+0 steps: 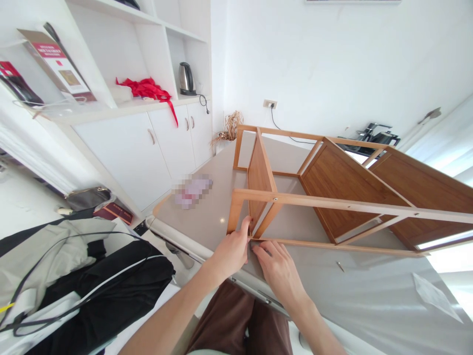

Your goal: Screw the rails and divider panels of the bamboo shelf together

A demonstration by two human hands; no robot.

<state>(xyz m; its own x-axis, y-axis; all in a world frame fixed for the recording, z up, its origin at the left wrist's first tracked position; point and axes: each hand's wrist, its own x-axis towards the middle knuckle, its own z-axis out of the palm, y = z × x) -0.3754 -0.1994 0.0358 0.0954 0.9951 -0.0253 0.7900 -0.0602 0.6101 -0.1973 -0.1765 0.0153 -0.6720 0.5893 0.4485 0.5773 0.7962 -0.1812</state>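
Observation:
A wooden shelf rack [314, 199] lies on its side on the grey table, with several brown panels set between its rails. My left hand [235, 248] is closed round the rack's near lower corner, its thumb pressed on the end shelf panel [260, 167]. Close beside it, my right hand [278, 268] has its fingers bent and pinched together at the lower rail. Whatever sits between those fingertips is too small and hidden to name. A small metal piece [340, 266] rests on the table to the right of this hand.
The table [207, 224] carries a blurred pale packet [192, 191] at left and a clear plastic bag [435, 294] at right. Clothes and cables [88, 266] are heaped at lower left. White cabinets [121, 143] with a kettle [186, 79] stand behind.

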